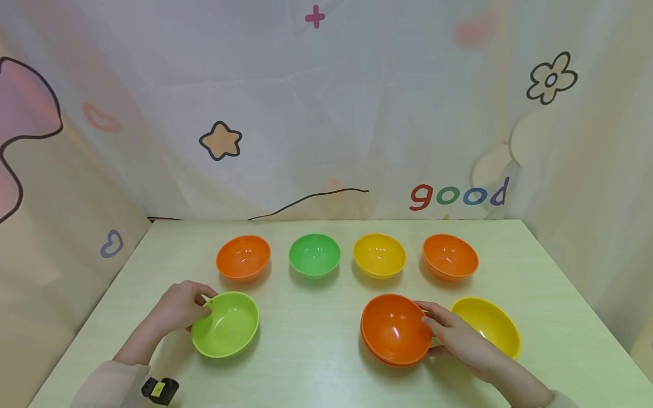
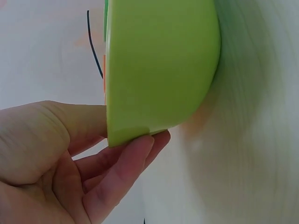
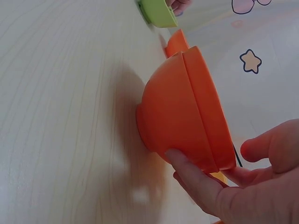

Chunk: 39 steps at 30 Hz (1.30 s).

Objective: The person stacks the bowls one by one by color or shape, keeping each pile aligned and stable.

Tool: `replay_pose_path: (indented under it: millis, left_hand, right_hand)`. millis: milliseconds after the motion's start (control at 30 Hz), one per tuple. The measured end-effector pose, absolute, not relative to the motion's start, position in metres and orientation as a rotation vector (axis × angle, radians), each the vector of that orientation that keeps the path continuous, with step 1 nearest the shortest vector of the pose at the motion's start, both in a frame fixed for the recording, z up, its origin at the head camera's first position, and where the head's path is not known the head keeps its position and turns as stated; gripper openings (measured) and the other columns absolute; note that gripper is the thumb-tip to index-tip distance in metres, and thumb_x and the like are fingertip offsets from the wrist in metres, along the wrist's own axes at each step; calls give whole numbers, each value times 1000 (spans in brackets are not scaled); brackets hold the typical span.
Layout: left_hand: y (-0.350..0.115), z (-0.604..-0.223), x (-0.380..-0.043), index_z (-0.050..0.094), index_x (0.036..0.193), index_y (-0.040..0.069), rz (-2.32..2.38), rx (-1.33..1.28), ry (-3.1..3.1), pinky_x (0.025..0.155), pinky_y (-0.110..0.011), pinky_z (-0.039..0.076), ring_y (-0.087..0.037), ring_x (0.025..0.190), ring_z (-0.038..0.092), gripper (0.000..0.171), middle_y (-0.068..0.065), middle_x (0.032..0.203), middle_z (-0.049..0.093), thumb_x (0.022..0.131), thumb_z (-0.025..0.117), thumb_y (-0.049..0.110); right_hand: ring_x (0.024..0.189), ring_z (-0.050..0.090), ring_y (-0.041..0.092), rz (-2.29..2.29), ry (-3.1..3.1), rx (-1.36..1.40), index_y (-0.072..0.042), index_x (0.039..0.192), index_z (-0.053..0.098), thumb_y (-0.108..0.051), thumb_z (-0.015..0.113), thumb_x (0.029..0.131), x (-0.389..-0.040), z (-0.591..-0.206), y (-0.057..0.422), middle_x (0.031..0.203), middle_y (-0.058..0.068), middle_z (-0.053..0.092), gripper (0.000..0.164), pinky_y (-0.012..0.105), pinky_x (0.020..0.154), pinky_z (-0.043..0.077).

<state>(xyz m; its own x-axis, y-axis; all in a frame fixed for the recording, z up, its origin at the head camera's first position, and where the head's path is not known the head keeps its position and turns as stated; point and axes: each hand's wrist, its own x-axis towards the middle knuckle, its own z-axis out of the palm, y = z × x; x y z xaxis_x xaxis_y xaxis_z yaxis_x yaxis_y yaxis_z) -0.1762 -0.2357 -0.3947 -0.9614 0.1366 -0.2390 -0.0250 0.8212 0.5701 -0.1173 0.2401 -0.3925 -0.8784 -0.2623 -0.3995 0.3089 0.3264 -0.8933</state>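
Fingers [image 2: 120, 178] of the left hand [image 1: 181, 306] pinch one lime bowl [image 1: 229, 326] at the tabletop's [image 1: 306, 357] left; those of the right hand [image 1: 457, 338] grip two nested orange bowls [image 1: 395, 328], beside one yellow bowl [image 1: 496, 326]. Behind: two single orange bowls [image 1: 244, 258], one green bowl [image 1: 314, 255], another yellow [image 1: 380, 255].

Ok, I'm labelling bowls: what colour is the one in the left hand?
Lime green; the bowl shows best in the head view.
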Motion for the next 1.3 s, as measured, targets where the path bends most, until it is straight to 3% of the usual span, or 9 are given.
replay_pose_path:
  millis: [633, 1300]
  left_hand:
    - [-216, -384, -184, 67, 102, 2, 823, 204, 2782, 44, -25, 53, -16, 60, 56, 26, -10, 81, 62, 78, 60, -3]
    - [-165, -356, -210, 68, 100, 0, 788, 468, 2804, 42, -23, 51, -13, 49, 56, 26, -8, 72, 62, 76, 58, -4]
  right_hand:
    - [103, 54, 25, -1602, 2128, 42, -5, 141, 30, -18, 38, 99, -118, -394, 239, 141, 24, 32, 45, 39, 79, 55]
    - [103, 54, 25, -1586, 2167, 88, -6, 140, 33, -14, 38, 98, -116, -393, 236, 141, 23, 33, 43, 39, 78, 55]
